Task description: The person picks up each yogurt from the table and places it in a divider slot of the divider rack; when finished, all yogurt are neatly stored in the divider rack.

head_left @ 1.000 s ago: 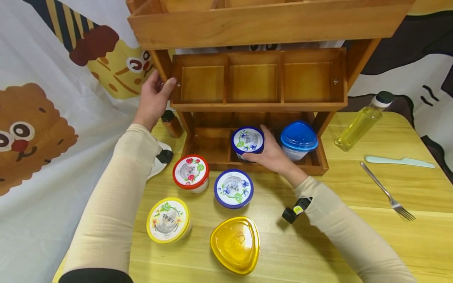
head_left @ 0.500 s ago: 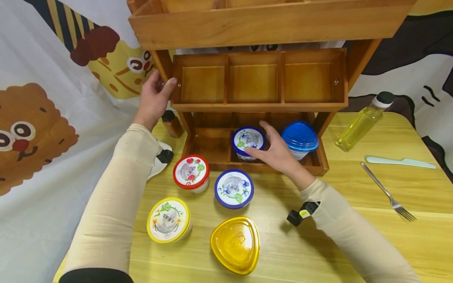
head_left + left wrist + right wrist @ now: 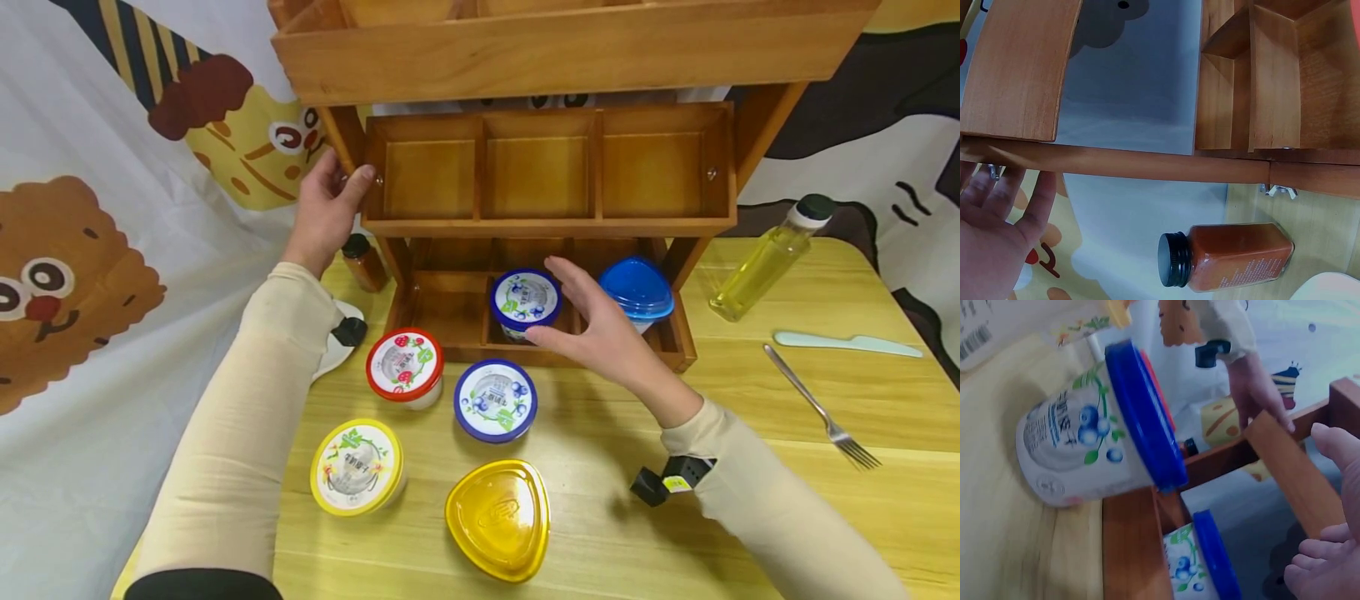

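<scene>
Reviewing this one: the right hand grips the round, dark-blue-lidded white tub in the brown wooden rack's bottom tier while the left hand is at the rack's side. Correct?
One thing is off: the right hand isn't gripping the round white tub. The head view shows that hand open beside it, thumb and fingers spread. The rest of your statement holds.
</scene>
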Demonstrator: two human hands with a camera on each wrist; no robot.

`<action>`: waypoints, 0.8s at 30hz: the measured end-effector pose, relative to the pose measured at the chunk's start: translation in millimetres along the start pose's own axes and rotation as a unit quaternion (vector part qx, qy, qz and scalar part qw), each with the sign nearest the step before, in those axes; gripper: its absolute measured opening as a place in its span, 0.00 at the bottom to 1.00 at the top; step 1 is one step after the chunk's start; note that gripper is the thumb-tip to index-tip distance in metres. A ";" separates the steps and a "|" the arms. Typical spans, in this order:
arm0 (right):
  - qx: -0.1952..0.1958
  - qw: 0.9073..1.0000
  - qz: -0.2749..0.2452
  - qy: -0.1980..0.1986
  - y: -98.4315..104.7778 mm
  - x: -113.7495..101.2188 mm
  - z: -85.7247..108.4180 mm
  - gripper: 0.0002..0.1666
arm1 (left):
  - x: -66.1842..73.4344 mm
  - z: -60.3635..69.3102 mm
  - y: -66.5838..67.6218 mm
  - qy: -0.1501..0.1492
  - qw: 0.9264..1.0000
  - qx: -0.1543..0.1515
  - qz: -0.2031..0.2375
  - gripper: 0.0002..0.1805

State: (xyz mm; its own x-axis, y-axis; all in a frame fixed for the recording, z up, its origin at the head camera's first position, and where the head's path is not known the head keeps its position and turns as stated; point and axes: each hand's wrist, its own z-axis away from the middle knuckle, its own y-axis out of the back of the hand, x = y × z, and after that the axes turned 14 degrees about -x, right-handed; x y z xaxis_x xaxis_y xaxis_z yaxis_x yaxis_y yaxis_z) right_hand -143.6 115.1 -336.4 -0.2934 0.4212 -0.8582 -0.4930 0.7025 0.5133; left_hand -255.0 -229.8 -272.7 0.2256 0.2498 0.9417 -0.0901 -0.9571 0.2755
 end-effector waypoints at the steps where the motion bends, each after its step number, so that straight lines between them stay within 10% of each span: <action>1: -0.004 1.000 -0.002 0.006 -0.4 -2.3 2.5 0.52 | -0.1 0.0 0.0 0.000 1.000 0.000 0.000 0.21; 24: -0.098 0.989 0.083 0.075 -27.5 -31.0 66.2 0.60 | 1.0 0.0 -0.5 0.006 1.000 0.005 -0.003 0.18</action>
State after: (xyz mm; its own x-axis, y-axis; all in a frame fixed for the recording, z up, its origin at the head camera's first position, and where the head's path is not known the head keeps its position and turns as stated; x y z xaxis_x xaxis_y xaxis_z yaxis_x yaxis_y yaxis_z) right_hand -66.8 120.8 -323.8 -0.4949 0.4214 -0.7599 -0.5720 0.5004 0.6500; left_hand -254.7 -229.1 -271.9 0.2153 0.2564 0.9423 -0.0800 -0.9571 0.2787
